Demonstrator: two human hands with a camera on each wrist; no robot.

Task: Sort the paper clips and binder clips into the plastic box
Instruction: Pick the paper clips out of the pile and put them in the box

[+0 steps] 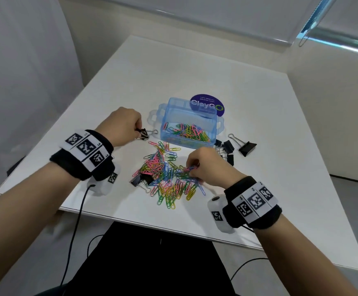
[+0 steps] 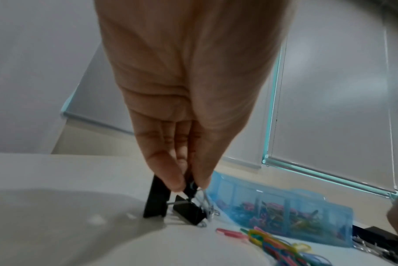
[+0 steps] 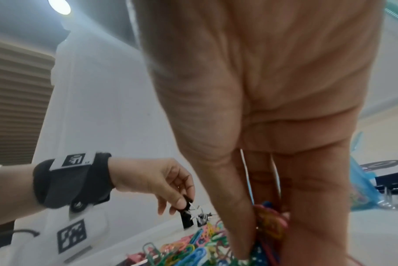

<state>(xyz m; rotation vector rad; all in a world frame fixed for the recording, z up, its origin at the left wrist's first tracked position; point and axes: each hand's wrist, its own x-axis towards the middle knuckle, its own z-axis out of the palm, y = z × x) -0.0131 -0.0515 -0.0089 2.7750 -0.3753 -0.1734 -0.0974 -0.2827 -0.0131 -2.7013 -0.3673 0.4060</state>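
A clear blue plastic box [image 1: 186, 137] stands mid-table with coloured paper clips inside [image 1: 192, 132]. My left hand [image 1: 138, 130] pinches black binder clips [image 1: 144, 134] just left of the box; up close, the left hand [image 2: 189, 187] holds one small clip [image 2: 190, 188] above two others [image 2: 189, 213] on the table. A pile of coloured paper clips [image 1: 165, 178] lies in front of the box. My right hand [image 1: 192, 168] pinches a bunch of paper clips [image 3: 270, 221] at the pile's right side. One black binder clip [image 1: 140, 180] lies in the pile.
Several black binder clips [image 1: 227, 149] and a larger one [image 1: 247, 148] lie right of the box. A round purple sticker [image 1: 208, 103] sits behind it. The white table's near edge [image 1: 152, 226] runs below the pile. A cable [image 1: 77, 221] hangs from my left wrist.
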